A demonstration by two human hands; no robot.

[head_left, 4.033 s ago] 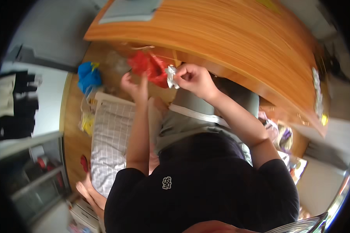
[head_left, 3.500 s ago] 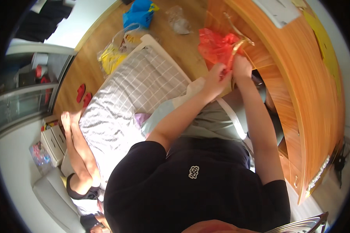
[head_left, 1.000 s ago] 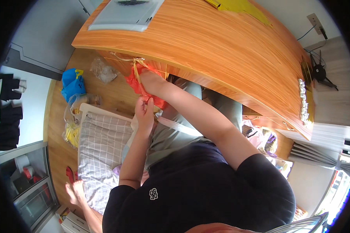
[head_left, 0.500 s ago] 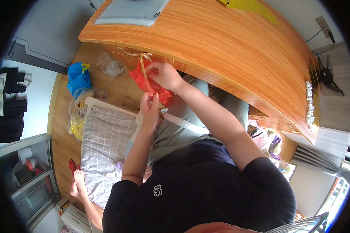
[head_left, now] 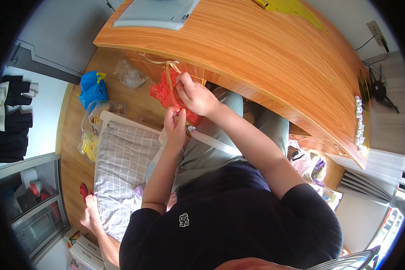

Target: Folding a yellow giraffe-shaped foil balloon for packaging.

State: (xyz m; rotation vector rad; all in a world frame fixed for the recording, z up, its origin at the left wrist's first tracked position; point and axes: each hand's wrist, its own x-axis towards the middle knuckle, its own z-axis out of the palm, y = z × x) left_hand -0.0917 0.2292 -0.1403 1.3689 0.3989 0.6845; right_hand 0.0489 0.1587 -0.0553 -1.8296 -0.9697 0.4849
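Observation:
Golden ribbon-like strands [head_left: 168,77] hang from the curved drawer handle [head_left: 149,60] on the desk front. My left hand [head_left: 175,125] is closed, thumb against fingers, pinching the lower end of the strands. Just above and to its right, my right hand [head_left: 196,95] is closed on a strand close to the handle. A crumpled red plastic bag [head_left: 159,92] hangs behind the strands, partly covered by both hands. Whether the bag is fastened to the handle or rests on my leg, I cannot tell.
The wooden desk [head_left: 238,40] spans the top, carrying a clear plastic folder [head_left: 155,14] and a yellow sheet [head_left: 292,9]. At left are a blue bag [head_left: 93,90], a clear plastic bag [head_left: 129,74] and a checked bed [head_left: 121,157]. Another person's bare feet [head_left: 91,209] show beside the bed.
My right hand has moved up from the red bag to the strand by the handle. My left hand keeps its pinch in nearly the same place.

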